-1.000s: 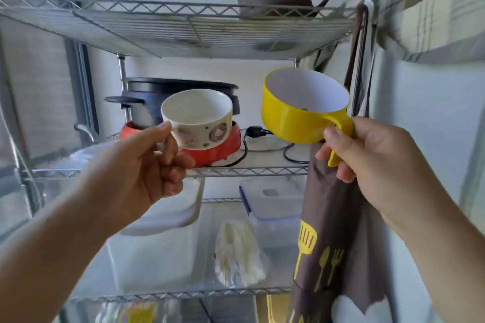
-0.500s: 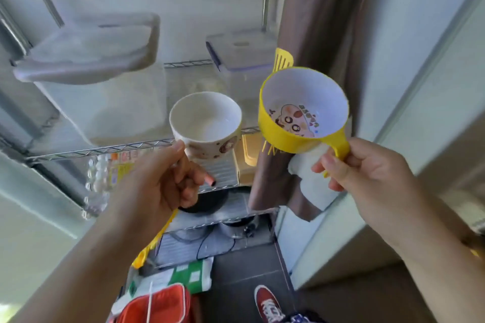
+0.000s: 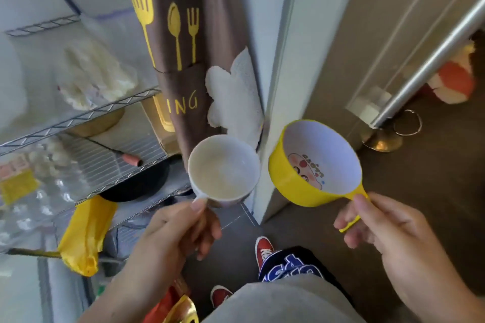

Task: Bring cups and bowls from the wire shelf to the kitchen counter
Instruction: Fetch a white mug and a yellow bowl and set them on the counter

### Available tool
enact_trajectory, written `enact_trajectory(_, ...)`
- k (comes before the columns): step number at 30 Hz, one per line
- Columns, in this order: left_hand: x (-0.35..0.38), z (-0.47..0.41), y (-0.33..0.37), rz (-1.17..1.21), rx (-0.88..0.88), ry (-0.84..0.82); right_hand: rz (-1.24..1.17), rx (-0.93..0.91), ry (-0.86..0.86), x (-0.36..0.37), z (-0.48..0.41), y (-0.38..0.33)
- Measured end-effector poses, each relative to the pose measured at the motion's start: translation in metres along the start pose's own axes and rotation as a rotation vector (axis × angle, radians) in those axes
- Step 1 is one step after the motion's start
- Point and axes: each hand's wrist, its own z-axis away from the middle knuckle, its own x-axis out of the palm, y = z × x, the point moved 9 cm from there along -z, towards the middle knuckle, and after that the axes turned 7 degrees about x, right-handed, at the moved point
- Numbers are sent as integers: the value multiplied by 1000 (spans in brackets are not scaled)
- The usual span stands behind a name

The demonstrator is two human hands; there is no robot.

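— Presently held, item one?
— White cup [image 3: 224, 170], cream inside, a printed band low on its outer wall. Left hand [image 3: 178, 231] grasps it by the handle, thumb pressed at the rim's near edge. Cup upright, mouth open to the camera, carried in the air in front of the wire shelf [image 3: 78, 118], clear of it.

— Item two?
— Yellow cup [image 3: 312, 165], white interior with a cartoon face printed on the bottom. Right hand [image 3: 388, 228] grips its yellow handle between thumb and curled fingers. Cup tilted slightly toward the person, just beside the white cup, the two apart.

— Location of both?
— Above the dark floor [image 3: 420, 191], near a white door frame [image 3: 286, 60]. No table in view.

— Surroundings?
— Brown apron [image 3: 183, 34] with yellow spatula, spoon and fork prints hangs at the shelf's right side, a white cloth [image 3: 233, 97] against it. On the shelf tiers: a clear bag of pale contents [image 3: 91, 76], a black pan [image 3: 136, 181], a yellow plastic bag [image 3: 84, 233] hanging over the edge.

— Below?
— Red shoes [image 3: 263, 246], grey garment, dark shorts with blue lettering.

— Right background?
— Slanted metal pole [image 3: 425, 60]; an orange and white object [image 3: 451, 81] behind it, blurred.
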Motion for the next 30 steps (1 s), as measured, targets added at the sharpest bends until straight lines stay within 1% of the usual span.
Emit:
enact_trajectory(5, 76, -27, -33, 70, -131, -179, -118, 111, 258, -81, 20, 30)
enact_trajectory(10, 159, -62, -64, 70, -196, -366, -135, 197, 474, -160, 30, 63)
enact_trajectory(14, 234, -94, -90, -32, -221, -521, -120, 251, 608, -225, 32, 87)
enact_trajectory(20, 354, -144, -137, -207, -236, -676, -152, 309, 798, -332, 34, 128)
enact_trajectory(24, 427, -176, -162, -255, -233, -707, -173, 365, 905, -397, 38, 155)
enact_trajectory(27, 467, -198, -172, -260, -233, -696, -194, 389, 940, -433, 32, 167)
enact_trajectory(30, 494, -217, -183, -264, -275, -672, -177, 411, 952, -463, 18, 174)
